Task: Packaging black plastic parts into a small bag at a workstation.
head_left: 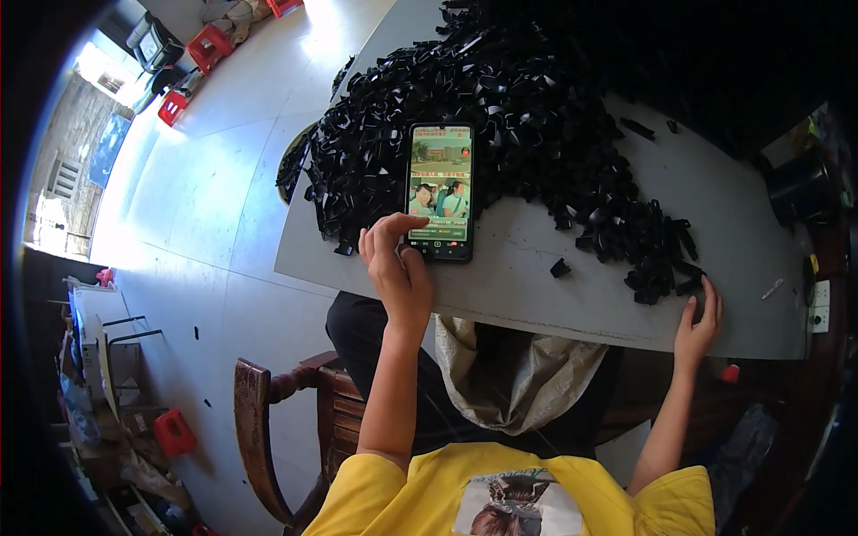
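Note:
A black smartphone (440, 192) lies on the table with its lit screen up, against a heap of small black plastic pieces (527, 98). My left hand (398, 272) is over the phone's lower left corner, one finger stretched onto the screen and the others loosely bent; it holds nothing. At the table's near right edge rests my right hand (700, 323), thumb and fingers apart, beside the tail end of the heap. Its fingertips are close to a black piece (688, 285); whether they touch it I cannot tell. One loose piece (559, 268) sits apart on the grey tabletop (518, 246).
Below the table edge, a woven sack (523, 380) hangs with its mouth spread over my lap. A wooden chair (259, 429) stands at the left. Red plastic stools (210, 49) are on the tiled floor farther off. A dark cylindrical container (794, 192) is at the right.

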`<state>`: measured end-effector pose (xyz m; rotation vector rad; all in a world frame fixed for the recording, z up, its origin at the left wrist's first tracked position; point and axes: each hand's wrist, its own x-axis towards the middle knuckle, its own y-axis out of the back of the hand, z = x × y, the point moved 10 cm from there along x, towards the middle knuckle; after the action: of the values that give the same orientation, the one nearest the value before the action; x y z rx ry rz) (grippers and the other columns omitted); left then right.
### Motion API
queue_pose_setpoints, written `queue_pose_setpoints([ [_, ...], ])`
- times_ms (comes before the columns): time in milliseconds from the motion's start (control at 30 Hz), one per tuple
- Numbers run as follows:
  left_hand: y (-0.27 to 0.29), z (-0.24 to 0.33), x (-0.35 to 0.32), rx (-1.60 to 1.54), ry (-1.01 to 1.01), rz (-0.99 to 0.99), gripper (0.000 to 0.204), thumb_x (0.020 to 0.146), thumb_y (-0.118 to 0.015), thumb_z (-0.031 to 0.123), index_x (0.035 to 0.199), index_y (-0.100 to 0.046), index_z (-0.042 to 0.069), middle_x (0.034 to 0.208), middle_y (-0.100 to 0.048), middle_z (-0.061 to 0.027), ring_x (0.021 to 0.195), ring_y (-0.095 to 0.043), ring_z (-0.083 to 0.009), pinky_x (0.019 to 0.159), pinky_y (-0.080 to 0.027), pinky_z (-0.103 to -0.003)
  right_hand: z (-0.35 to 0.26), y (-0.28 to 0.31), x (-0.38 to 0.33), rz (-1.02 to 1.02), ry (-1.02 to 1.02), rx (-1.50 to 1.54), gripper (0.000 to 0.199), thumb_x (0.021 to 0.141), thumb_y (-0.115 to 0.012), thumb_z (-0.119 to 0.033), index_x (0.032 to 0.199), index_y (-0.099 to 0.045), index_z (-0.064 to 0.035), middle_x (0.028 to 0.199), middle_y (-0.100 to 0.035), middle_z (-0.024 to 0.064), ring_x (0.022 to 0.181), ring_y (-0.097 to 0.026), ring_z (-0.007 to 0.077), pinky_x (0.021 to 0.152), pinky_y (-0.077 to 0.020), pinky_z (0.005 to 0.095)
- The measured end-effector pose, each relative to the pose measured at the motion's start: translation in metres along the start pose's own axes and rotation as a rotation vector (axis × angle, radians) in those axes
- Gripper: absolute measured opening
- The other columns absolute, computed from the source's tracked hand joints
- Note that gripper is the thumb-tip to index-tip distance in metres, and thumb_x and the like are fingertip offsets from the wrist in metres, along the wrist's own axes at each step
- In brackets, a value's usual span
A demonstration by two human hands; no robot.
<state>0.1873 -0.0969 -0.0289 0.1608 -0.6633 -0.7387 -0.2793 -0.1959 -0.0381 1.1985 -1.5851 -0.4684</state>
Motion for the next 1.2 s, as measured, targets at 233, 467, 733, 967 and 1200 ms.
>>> queue_pose_setpoints([
  [233, 0.002, 0.014, 0.005, 0.066, -0.084, 0.029, 0.046, 0.071, -0.036, -0.009, 0.114, -0.051, -0.003, 0.121, -0.057, -0.0203, 0.117, -0.054, -0.0290, 0.106, -0.035, -0.039, 0.000, 0.000, 0.000, -0.001, -0.005, -0.013, 0.034, 0.089, -0.052, -0.003, 0.123, -0.056, -0.0014, 0.123, -0.058, 0.0164, 0.116, -0.054, 0.0339, 0.099, -0.0411, 0.0404],
  [467, 0.005, 0.011, 0.004, 0.009, -0.089, 0.073, 0.043, 0.069, -0.040, -0.006, 0.109, -0.055, -0.003, 0.114, -0.062, -0.0163, 0.105, -0.054, -0.0312, 0.098, -0.035, -0.039, -0.001, 0.001, 0.001, 0.002, 0.007, -0.017, 0.034, 0.089, -0.052, -0.003, 0.123, -0.057, -0.0016, 0.123, -0.059, 0.0157, 0.116, -0.054, 0.0335, 0.099, -0.0412, 0.0405],
  [733, 0.006, 0.015, 0.004, 0.054, -0.101, 0.074, 0.042, 0.069, -0.040, -0.006, 0.108, -0.055, -0.003, 0.112, -0.061, -0.0157, 0.104, -0.053, -0.0306, 0.098, -0.036, -0.039, -0.002, 0.001, 0.000, 0.003, 0.014, -0.029, 0.034, 0.089, -0.052, -0.003, 0.123, -0.057, -0.0023, 0.123, -0.060, 0.0150, 0.116, -0.054, 0.0328, 0.099, -0.0414, 0.0403],
  [967, 0.005, 0.014, 0.004, 0.056, -0.087, 0.061, 0.042, 0.070, -0.041, -0.006, 0.109, -0.055, -0.003, 0.112, -0.061, -0.0152, 0.103, -0.054, -0.0299, 0.099, -0.035, -0.038, -0.001, 0.000, 0.000, 0.002, -0.002, -0.025, 0.034, 0.089, -0.052, -0.003, 0.123, -0.057, -0.0022, 0.122, -0.059, 0.0152, 0.115, -0.055, 0.0329, 0.099, -0.0416, 0.0405],
  [1200, 0.006, 0.013, 0.003, 0.062, -0.105, 0.070, 0.042, 0.070, -0.041, -0.006, 0.110, -0.055, -0.003, 0.112, -0.061, -0.0147, 0.103, -0.054, -0.0291, 0.099, -0.035, -0.038, -0.001, 0.001, 0.001, 0.009, -0.002, -0.011, 0.034, 0.088, -0.053, -0.002, 0.122, -0.057, -0.0019, 0.122, -0.059, 0.0153, 0.115, -0.055, 0.0333, 0.098, -0.0420, 0.0406],
])
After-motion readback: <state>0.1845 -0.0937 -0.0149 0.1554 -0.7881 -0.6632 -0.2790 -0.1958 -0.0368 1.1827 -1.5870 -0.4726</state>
